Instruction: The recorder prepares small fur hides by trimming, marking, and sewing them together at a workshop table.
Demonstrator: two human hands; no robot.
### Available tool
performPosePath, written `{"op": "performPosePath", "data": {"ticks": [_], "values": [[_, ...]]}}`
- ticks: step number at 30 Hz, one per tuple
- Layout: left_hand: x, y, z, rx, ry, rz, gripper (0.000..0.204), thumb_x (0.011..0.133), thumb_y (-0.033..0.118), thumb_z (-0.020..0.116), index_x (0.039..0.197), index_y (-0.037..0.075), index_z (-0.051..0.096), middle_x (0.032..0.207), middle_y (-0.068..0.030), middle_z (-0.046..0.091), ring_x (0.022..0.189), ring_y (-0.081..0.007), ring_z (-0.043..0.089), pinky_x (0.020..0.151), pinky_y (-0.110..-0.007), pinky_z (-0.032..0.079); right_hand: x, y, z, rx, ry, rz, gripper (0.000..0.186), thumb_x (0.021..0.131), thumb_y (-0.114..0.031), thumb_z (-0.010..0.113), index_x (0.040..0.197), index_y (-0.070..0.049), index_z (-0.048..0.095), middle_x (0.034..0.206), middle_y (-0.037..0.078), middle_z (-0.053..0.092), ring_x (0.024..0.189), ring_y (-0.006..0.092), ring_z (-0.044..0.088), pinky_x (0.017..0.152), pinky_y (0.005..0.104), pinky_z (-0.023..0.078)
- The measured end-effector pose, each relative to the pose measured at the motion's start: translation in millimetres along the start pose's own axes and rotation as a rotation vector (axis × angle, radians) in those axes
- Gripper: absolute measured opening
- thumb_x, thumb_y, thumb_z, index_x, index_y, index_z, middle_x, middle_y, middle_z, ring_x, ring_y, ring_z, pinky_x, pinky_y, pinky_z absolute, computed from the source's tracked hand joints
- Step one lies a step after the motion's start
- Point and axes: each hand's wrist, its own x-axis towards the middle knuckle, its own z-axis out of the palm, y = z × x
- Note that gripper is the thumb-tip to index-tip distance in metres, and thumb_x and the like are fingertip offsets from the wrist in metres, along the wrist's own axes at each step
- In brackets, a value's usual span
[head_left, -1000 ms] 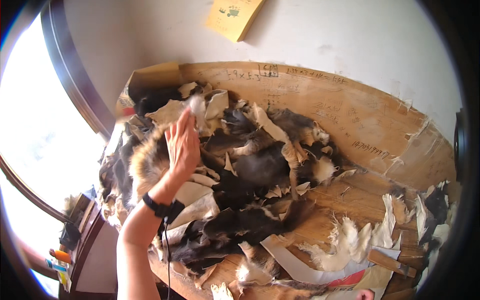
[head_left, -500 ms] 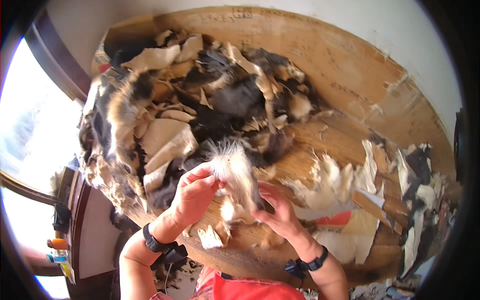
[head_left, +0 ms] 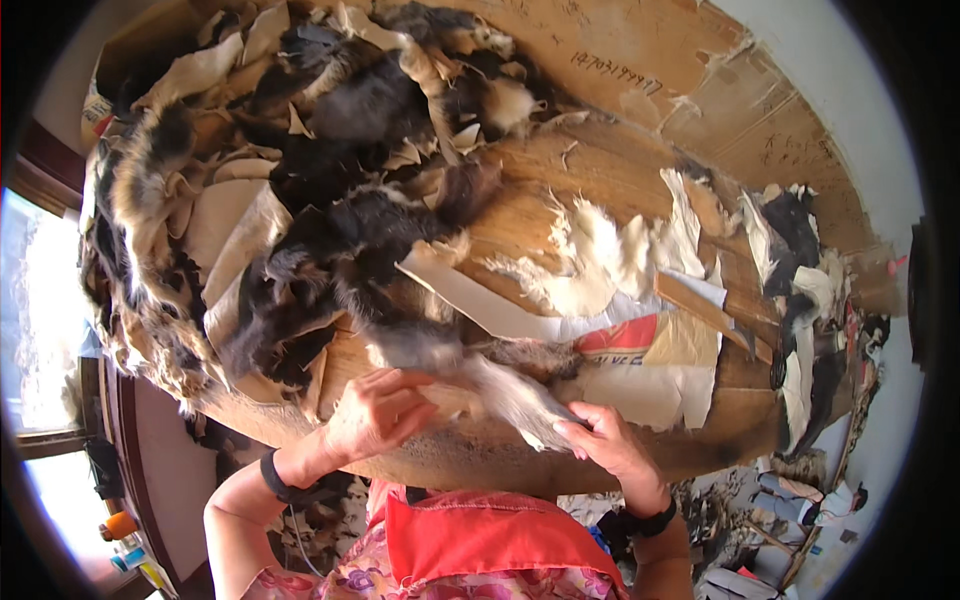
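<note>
Between my two hands lies a grey-and-white fur piece [head_left: 515,393], low over the near edge of the wooden table. My left hand [head_left: 380,415] is closed, with its fingers pinched at the left end of the fur. At the other end, my right hand [head_left: 612,445] grips the fur between thumb and fingers. Dark fur scraps [head_left: 390,235] lie just beyond it, and a pale strip [head_left: 480,305] sits behind its middle.
A large heap of fur and hide scraps [head_left: 235,205] covers the table's left side. To the right lie white fur pieces [head_left: 590,255], a red-and-tan paper sheet [head_left: 650,375] and a narrow wooden strip [head_left: 710,315]. More scraps [head_left: 800,330] hang at the right edge.
The fur piece has gone from upright between my hands to stretched sideways, lower and nearer the table edge. My right hand has moved outward. The whole view has shifted right.
</note>
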Motion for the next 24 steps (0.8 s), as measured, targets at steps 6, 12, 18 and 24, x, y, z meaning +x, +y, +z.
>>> {"op": "performPosePath", "data": {"ticks": [6,12,18,24], "values": [[12,-4,-1,0.097,0.442,-0.513,0.014,0.082,0.001,0.075,0.092,0.003,0.066,0.092,-0.0102,0.062,0.062,-0.0218,0.061,0.057,-0.032,0.051,-27,43,12,0.007,0.071,0.086,0.023,0.097,-0.021,0.065,0.098,0.002,0.066,0.071,0.000,0.059,0.062,0.0069,0.052,0.055,0.0271,0.046],[4,-39,-4,0.304,0.345,-0.211,0.016,0.082,-0.002,0.074,0.096,0.001,0.067,0.105,-0.0092,0.063,0.073,-0.0147,0.058,0.064,-0.027,0.049,-29,48,20,-0.046,0.136,-0.010,0.023,0.096,-0.019,0.065,0.102,0.003,0.067,0.073,0.003,0.061,0.064,0.0080,0.054,0.059,0.0266,0.046],[-3,-37,-14,-0.026,0.550,-0.668,0.008,0.091,0.007,0.070,0.094,0.002,0.064,0.081,-0.0099,0.064,0.067,-0.0163,0.060,0.062,-0.029,0.049,-37,60,12,-0.137,0.225,-0.068,0.021,0.093,-0.013,0.067,0.103,0.005,0.067,0.084,0.006,0.066,0.077,0.0102,0.059,0.069,0.0273,0.047],[-14,-40,-5,0.083,0.421,-0.763,0.015,0.092,0.013,0.070,0.096,0.000,0.063,0.074,-0.0124,0.066,0.062,-0.0170,0.061,0.062,-0.030,0.049,-37,54,25,0.209,0.328,-0.028,0.023,0.097,-0.009,0.063,0.115,0.005,0.064,0.093,0.004,0.069,0.083,0.0089,0.061,0.075,0.0257,0.051]]}}
